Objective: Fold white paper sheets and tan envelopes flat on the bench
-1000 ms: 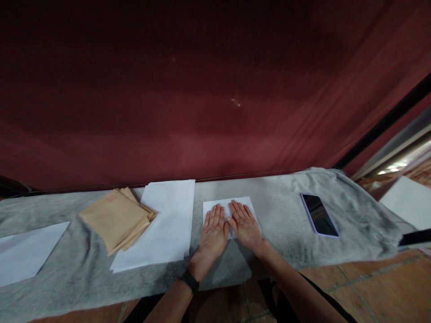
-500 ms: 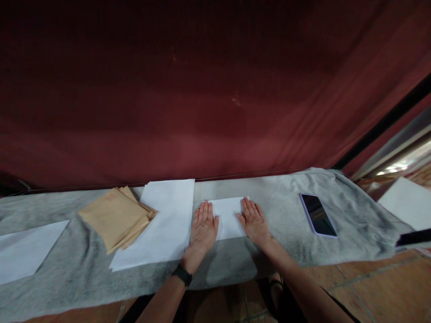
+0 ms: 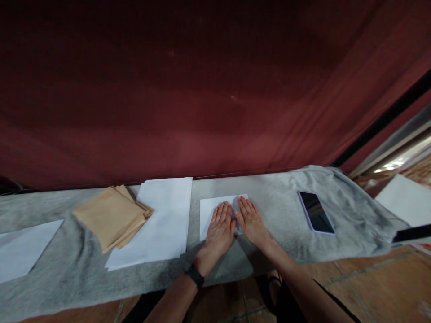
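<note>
A small white sheet of folded-looking paper [image 3: 206,220] lies flat on the grey cloth. My left hand [image 3: 221,226] presses flat on its middle, fingers stretched out and pointing away from me. Beside it, my right hand [image 3: 252,224] lies flat on the paper's right part, fingers also extended. The two hands nearly meet at the thumbs. Much of the paper's right half is hidden under them. To the left is a stack of larger white paper sheets [image 3: 168,224], with several brown envelopes [image 3: 109,213] resting partly over it.
A phone with a lilac case [image 3: 316,213] lies on the grey cloth [image 3: 279,197] at the right. Another white sheet [image 3: 23,249] is at the far left. A dark red fabric wall [image 3: 202,112] rises behind the surface. Tiled floor [image 3: 370,278] shows below.
My left hand has slid right across the paper, from its left edge to its middle, uncovering the left side. My right hand stays near the right edge.
</note>
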`<control>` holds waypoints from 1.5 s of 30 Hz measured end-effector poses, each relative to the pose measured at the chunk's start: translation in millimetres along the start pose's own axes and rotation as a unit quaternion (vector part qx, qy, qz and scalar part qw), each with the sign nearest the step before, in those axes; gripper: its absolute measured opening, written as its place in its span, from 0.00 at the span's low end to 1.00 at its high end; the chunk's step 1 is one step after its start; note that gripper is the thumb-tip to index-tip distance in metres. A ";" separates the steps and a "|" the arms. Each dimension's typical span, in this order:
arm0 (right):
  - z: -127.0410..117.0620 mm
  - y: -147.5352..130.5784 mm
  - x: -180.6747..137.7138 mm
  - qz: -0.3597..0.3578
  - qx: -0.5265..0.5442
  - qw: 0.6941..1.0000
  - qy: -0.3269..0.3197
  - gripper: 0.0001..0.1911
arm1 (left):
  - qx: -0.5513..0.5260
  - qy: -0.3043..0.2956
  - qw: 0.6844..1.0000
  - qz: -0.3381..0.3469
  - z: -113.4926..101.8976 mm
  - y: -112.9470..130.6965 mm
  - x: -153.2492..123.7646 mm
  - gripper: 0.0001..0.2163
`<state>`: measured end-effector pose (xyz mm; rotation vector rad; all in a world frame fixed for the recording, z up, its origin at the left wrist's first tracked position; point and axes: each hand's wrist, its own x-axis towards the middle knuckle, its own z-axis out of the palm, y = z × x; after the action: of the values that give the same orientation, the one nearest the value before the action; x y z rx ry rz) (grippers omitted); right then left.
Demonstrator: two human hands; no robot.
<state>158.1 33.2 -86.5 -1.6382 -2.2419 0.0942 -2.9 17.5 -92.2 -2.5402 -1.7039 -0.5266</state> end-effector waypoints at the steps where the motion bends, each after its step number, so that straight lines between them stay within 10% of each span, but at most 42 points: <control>1: 0.0 -4.3 1.7 -0.016 0.017 1.000 -0.012 0.30 | -0.001 -0.002 1.000 0.005 1.6 2.0 0.4 0.25; 45: -1.9 52.8 -8.6 0.039 -0.100 0.994 0.017 0.34 | 0.074 -0.031 0.988 -0.132 -15.8 -52.8 -10.2 0.28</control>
<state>209.0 42.0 -100.7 -1.8155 -2.2239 -0.1425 -58.2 26.0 -88.6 -2.2672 -2.0328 -0.3174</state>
